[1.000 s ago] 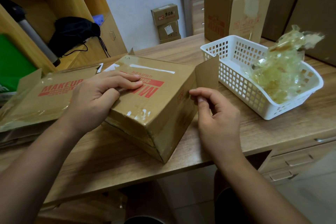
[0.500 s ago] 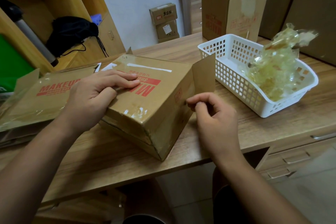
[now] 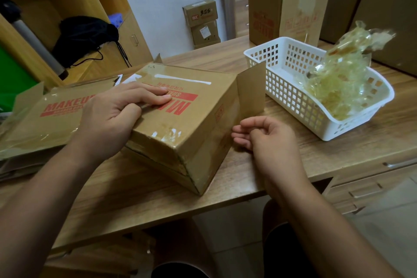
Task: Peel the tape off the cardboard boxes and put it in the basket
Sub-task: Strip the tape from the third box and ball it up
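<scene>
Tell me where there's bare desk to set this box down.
Bare desk runs along the near edge, in front of the box. A smaller patch lies between the white basket and the front edge. The left is crowded with flattened cardboard.

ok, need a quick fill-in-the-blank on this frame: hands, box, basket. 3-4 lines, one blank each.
1. The left hand lies flat on the ____ face of the cardboard box.
2. The white basket holds a crumpled wad of ____.
3. The right hand is beside the box, with the basket on the hand's ____ side.
4. The printing on the box is ____ in colour.

Missing words: top; tape; right; red
</scene>
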A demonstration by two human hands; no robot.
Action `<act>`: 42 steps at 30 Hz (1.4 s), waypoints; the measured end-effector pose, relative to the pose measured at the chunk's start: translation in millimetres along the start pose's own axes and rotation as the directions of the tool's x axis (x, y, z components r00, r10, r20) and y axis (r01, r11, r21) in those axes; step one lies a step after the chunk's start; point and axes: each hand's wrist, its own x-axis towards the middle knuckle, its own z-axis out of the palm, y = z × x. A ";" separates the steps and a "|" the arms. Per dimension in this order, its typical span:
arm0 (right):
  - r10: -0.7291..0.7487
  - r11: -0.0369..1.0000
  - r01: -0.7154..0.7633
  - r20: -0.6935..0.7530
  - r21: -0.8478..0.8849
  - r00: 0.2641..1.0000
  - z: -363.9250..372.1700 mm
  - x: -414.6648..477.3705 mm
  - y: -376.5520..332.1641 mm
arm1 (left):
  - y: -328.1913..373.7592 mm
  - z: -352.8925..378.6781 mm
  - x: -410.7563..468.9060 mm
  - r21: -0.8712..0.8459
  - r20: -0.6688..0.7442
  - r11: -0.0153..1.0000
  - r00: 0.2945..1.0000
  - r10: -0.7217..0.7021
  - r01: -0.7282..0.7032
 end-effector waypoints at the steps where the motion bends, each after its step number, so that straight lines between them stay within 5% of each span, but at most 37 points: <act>1: 0.025 0.999 -0.025 0.012 0.032 1.000 1.4 -0.7 -0.3 | 0.2 0.4 0.0 0.007 -0.002 1.000 1.000 -0.002 0.002; 8: 0.099 0.989 -0.092 -0.056 0.114 0.994 3.2 -1.3 -3.6 | 1.4 0.2 -0.2 0.036 -0.009 0.999 1.000 -0.009 0.009; 19: 0.256 0.937 -0.256 0.031 0.237 0.966 4.2 3.1 -14.0 | 1.8 0.0 -0.9 0.028 -0.015 0.999 1.000 -0.016 0.016; 27: 0.205 0.953 -0.191 -0.034 0.237 0.978 2.8 2.0 -11.1 | 2.3 -0.5 -0.6 0.026 -0.019 1.000 1.000 -0.015 0.015; 42: 0.318 0.865 -0.341 0.122 0.368 0.940 4.3 1.7 -19.5 | -2.6 1.4 -0.8 0.020 -0.025 1.000 1.000 0.007 -0.006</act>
